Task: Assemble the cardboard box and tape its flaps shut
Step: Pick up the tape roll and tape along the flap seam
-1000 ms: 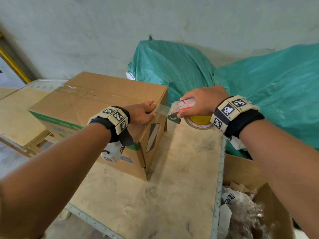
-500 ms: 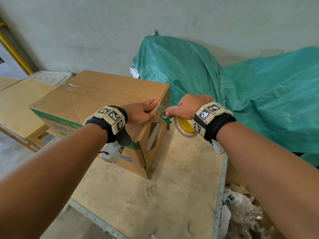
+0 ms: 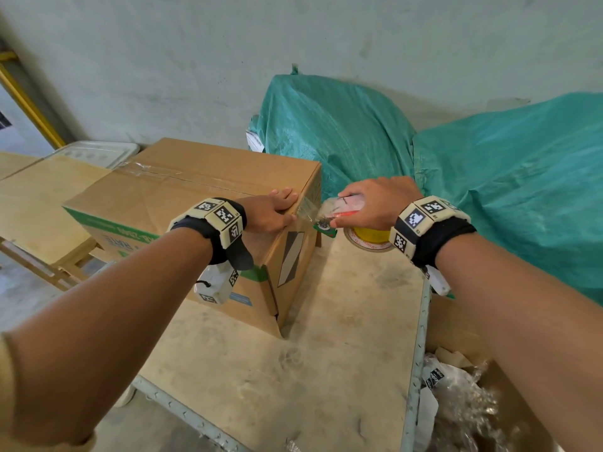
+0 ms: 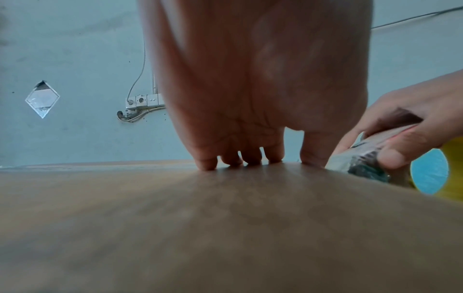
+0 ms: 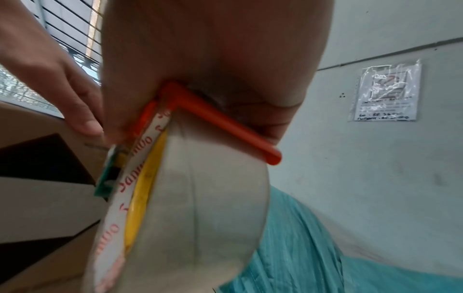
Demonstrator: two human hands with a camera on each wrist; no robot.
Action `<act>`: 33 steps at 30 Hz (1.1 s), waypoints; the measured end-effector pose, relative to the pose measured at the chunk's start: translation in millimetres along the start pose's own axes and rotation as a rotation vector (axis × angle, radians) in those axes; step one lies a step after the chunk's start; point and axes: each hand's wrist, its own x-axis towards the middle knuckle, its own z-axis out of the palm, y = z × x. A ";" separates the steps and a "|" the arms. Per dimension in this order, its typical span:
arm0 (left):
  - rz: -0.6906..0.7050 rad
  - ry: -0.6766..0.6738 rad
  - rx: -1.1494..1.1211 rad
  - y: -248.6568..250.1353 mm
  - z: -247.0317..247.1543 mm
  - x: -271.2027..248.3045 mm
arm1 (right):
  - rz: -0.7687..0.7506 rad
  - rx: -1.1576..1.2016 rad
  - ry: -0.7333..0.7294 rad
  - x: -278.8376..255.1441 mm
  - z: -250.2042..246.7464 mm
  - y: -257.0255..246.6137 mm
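A closed cardboard box (image 3: 182, 197) stands on the wooden table (image 3: 326, 353), with clear tape along its top seam. My left hand (image 3: 270, 212) lies flat on the top at the right edge, its fingers (image 4: 240, 158) pressing down on the box top (image 4: 225, 228). My right hand (image 3: 372, 203) grips a tape roll (image 3: 368, 238) with a yellow core, just right of the box's upper corner. A short strip of clear tape (image 3: 308, 212) spans from box edge to roll. In the right wrist view the roll (image 5: 205, 208) carries a red cutter (image 5: 220, 123).
A heap under green tarpaulin (image 3: 489, 177) fills the back right. An open carton with plastic wrapping (image 3: 463, 396) sits below the table's right edge. Wooden boards (image 3: 32, 203) and a white tray (image 3: 94, 151) lie to the left. The wall stands close behind.
My right hand brought the roll in against the box's right side, then drew it slightly out to the right again. The left hand stayed pressing on the box top.
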 end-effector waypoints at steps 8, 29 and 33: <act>0.003 0.008 -0.005 1.5 0.5 1.2 | -0.024 -0.088 -0.047 6.8 0.8 -8.0; 0.034 0.108 -0.121 0.2 5.8 -2.0 | 0.409 0.306 -0.113 -20.3 79.7 -19.6; 0.019 0.121 -0.135 2.5 5.4 -0.6 | 0.437 0.416 -0.161 -34.2 103.6 -25.0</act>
